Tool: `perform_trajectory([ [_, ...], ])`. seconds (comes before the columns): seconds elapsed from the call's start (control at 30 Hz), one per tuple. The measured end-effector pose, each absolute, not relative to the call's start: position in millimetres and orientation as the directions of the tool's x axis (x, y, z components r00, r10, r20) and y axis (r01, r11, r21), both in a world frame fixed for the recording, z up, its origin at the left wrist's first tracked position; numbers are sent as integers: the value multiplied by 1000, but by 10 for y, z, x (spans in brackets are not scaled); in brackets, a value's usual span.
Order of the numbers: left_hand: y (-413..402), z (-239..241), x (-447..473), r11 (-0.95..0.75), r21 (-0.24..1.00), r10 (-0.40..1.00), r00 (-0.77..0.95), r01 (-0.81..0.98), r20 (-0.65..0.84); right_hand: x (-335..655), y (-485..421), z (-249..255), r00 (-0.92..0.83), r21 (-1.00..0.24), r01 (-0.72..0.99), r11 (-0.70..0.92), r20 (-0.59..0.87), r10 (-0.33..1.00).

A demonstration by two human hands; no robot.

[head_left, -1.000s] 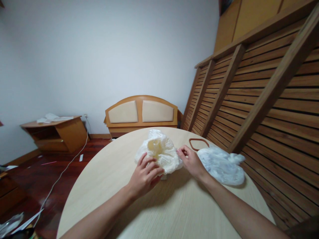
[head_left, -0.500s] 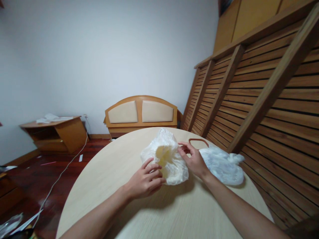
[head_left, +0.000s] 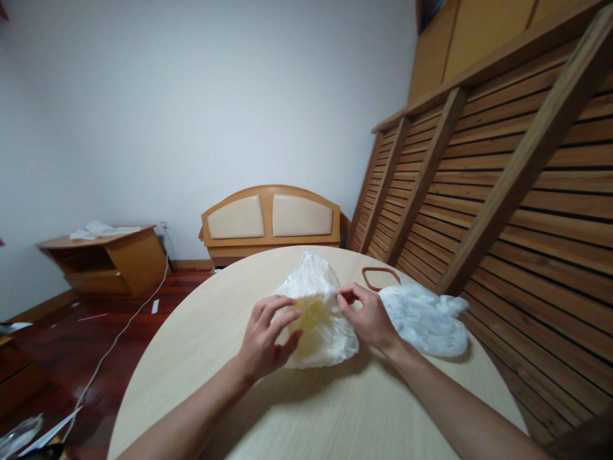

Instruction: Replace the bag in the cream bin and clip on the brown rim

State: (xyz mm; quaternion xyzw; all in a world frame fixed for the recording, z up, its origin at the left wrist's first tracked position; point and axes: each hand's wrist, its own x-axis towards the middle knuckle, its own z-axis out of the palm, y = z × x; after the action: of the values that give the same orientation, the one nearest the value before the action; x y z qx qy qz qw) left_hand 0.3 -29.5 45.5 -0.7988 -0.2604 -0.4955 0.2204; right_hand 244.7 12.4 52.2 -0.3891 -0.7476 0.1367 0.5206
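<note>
A crinkled white plastic bag [head_left: 318,338] lies on the round pale table, its mouth facing me and something yellow showing inside. My left hand [head_left: 268,335] is at the left side of the mouth, with its fingers spread and curved and the thumb apart from them. Its fingertips touch or nearly touch the bag. On the right, my right hand [head_left: 366,313] pinches the upper edge of the mouth between thumb and fingers. Close beyond that hand rests a second, bluish-white plastic bag [head_left: 426,319], with contents I cannot make out.
A brown rounded frame-like ring [head_left: 380,278] lies at the table's [head_left: 191,358] far right. A slatted wooden panel [head_left: 479,211] leans along the right side. Behind the table stands a headboard [head_left: 272,217]; a low cabinet [head_left: 138,255] and a white cable [head_left: 115,342] are at left.
The bag's mouth has opened wider, showing more of the yellow inside. My right hand has closed on its edge and moved slightly left; my left hand has turned, with its thumb now visible.
</note>
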Motion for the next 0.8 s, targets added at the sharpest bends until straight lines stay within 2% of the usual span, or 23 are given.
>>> perform_trajectory([
  [0.07,-306,509,-2,-742,22,275,275,670,921,2413,63,537,-194,-569,450,688,690,697],
  [0.13,-303,546,-13,-731,59,311,254,680,916,2382,13,535,-229,-531,464,709,701,675],
  [0.37,-216,556,-82,-690,-84,292,383,719,876,2339,-24,460,-328,-395,508,766,733,595],
  [0.5,-174,571,-163,-669,-200,277,490,716,827,2367,-17,444,-374,-379,484,789,726,578],
  [0.57,-154,573,-207,-669,-237,270,528,704,805,2400,-2,461,-382,-399,463,791,716,584],
  [0.63,-135,568,-242,-679,-267,254,560,684,788,2445,39,487,-319,-447,455,770,725,610],
  [0.73,-113,559,-269,-700,-290,243,599,653,763,2525,166,507,-75,-584,464,666,723,686],
  [0.8,-106,561,-270,-716,-295,241,621,633,746,2578,282,490,62,-699,424,577,657,751],
])
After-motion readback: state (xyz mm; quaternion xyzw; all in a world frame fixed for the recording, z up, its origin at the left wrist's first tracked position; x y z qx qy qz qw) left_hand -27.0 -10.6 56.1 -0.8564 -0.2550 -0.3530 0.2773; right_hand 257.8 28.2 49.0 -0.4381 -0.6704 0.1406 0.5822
